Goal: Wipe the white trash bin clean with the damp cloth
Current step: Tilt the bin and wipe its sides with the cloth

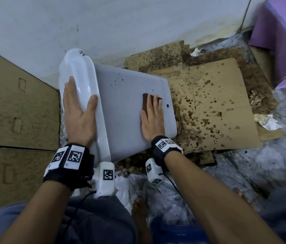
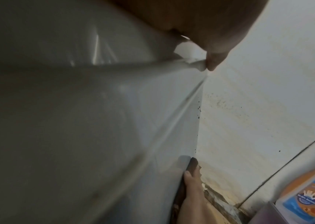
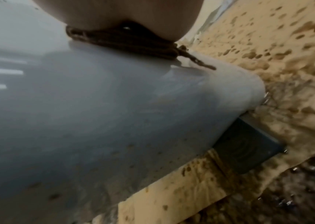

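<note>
White trash bin (image 1: 128,110): lies tipped on its side on the floor, lid end toward my left, base end toward my right, over stained cardboard (image 1: 214,106). Dark specks dot its upturned side, thickest near the lid end; one larger drop sits just beyond my right fingertips.

Lid (image 1: 79,74): glossy white, closed against the bin's body.

My left hand (image 1: 79,110): laid flat over the lid, fingers straight, thumb spread onto the rim; it grasps nothing.

Damp cloth (image 1: 146,101): dark brown, folded, pressed flat on the bin's upturned side near the base end.

My right hand (image 1: 152,118): palm down on the cloth, fingers straight and together, pressing it against the bin; the right wrist view shows the cloth's edge (image 3: 126,40) bunched under my palm.

Surroundings: white wall (image 1: 103,23) behind the bin, cardboard boxes (image 1: 15,106) at left, a purple box (image 1: 283,41) at upper right, crumpled paper (image 1: 267,120) beside the cardboard.
</note>
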Tool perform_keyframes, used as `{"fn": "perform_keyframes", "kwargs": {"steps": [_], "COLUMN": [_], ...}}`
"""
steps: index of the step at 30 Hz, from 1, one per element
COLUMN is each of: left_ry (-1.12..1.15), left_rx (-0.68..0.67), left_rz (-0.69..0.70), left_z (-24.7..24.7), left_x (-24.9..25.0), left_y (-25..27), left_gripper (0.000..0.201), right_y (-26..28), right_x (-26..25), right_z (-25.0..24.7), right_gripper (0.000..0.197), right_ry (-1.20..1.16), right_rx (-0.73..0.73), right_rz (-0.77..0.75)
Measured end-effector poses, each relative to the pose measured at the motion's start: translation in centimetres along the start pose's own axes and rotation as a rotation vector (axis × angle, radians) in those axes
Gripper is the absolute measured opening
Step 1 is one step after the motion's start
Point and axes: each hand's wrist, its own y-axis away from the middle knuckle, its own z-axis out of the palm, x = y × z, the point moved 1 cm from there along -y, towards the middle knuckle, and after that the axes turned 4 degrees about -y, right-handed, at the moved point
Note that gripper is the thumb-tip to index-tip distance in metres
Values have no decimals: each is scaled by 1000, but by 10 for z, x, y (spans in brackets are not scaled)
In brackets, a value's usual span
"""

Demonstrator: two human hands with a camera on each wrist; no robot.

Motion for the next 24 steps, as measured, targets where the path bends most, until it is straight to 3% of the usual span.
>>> {"fn": "perform_keyframes", "kwargs": {"steps": [2, 7, 10, 12, 17, 19, 24], "left_ry": [-11, -34, -44, -42, -32, -38, -38], "left_rx": [-1, -6, -13, -16, -14, -18, -15], "left_rz": [7, 27, 41, 37, 44, 45, 39], "left_z": [1, 4, 3, 4, 7, 8, 10], "left_x": [2, 5, 5, 5, 7, 8, 11], "left_y": [-1, -2, -2, -3, -4, -6, -10], "left_gripper": [71, 68, 69, 70, 70, 70, 69], "right_y": [6, 34, 31, 19, -23, -35, -23], "right_x": [-10, -47, -41, -27, 39, 61, 35], "right_z": [2, 14, 11, 6, -11, -14, -4], "right_gripper": [61, 57, 56, 55, 62, 69, 61], "right_ry": [-16, -32, -33, -34, 14, 50, -28], "right_rx": [-2, -29, -17, 10, 62, 62, 60], "right_rz": [-29, -319, -350, -296, 23, 63, 117]}}
